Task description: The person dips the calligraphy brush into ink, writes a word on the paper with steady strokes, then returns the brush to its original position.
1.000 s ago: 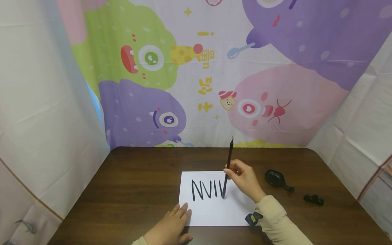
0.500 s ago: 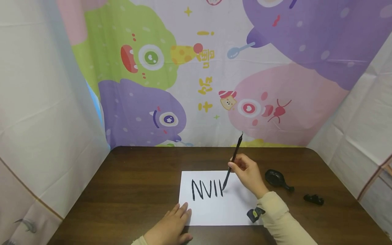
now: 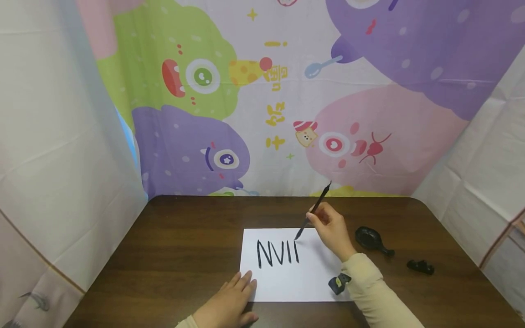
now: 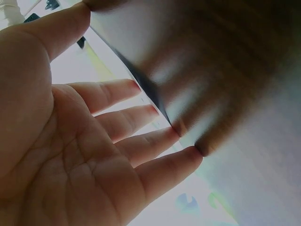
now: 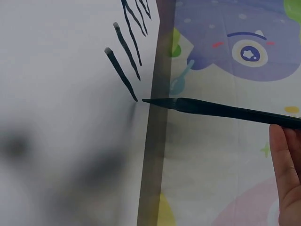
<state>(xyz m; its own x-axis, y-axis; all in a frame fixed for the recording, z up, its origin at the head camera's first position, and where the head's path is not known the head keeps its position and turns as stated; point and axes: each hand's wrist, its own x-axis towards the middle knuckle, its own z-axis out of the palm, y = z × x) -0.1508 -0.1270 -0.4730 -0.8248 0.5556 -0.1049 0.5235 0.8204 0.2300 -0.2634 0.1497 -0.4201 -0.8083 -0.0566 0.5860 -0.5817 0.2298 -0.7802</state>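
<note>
My right hand [image 3: 332, 230] pinches a black writing brush [image 3: 321, 196] between thumb and fingers, its shaft leaning to the upper right. In the right wrist view, the pointed dark tip of the brush [image 5: 160, 102] hovers right beside the end of the last ink stroke [image 5: 120, 73]. Bold black strokes, reading like "NVII", run across the upper part of a white paper sheet [image 3: 283, 287]. With fingers straight and spread, my left hand [image 3: 229, 298] rests at the sheet's lower left edge. The left wrist view shows its palm [image 4: 80, 165] and fingertips touching the surface.
On the brown wooden table [image 3: 184, 246], a black spoon-shaped ink dish [image 3: 371, 239] lies right of the paper. Further right is a small black brush rest [image 3: 420, 267]. A cartoon-printed curtain [image 3: 254, 173] hangs behind the table's back edge.
My right hand has lifted the brush from the last stroke's lower end to its top, and the shaft leans further right. The left hand stays in place.
</note>
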